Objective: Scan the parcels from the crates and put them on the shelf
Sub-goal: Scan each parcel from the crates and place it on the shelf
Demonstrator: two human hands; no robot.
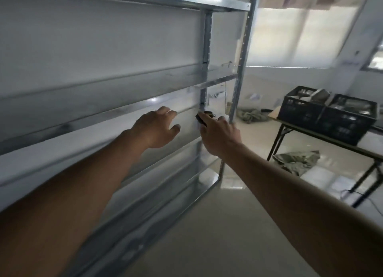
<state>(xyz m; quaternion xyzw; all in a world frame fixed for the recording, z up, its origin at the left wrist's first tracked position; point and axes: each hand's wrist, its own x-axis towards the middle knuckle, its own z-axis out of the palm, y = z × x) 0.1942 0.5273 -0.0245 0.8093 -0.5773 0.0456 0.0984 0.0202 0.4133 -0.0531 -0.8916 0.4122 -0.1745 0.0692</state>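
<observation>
- We stand in a pale room with a glossy floor (pixel 207 245) and bright frosted windows (pixel 300 38); a metal shelf (pixel 116 113) fills the left of the view, its tiers bare as far as the blur lets us see.
- Our left hand (pixel 156 128) reaches toward the middle tier with fingers spread and loose, holding nothing.
- Our right hand (pixel 219 134) is clamped on a small dark scanner (pixel 204 118), just beside the shelf's rear upright (pixel 205 86). The two hands are apart.
- The parcels (pixel 319 95) lie in two dark crates (pixel 329 116) on a folding table (pixel 310 135) well to the right; none is in hand or visibly on the shelf.
- We judge this a return step: hands come off the shelf and back to the crates for the next parcel.
- To do it well, we should keep the scanner firmly gripped, draw both hands straight out past the tier's front lip, then turn right.
- Edges to mind: the front upright (pixel 241 69) close to our right knuckles, and the table's near corner.
- The floor between shelf and table is open, though crumpled green sacks (pixel 296 162) lie under and behind the table, and a cable (pixel 356 193) trails by its leg.
</observation>
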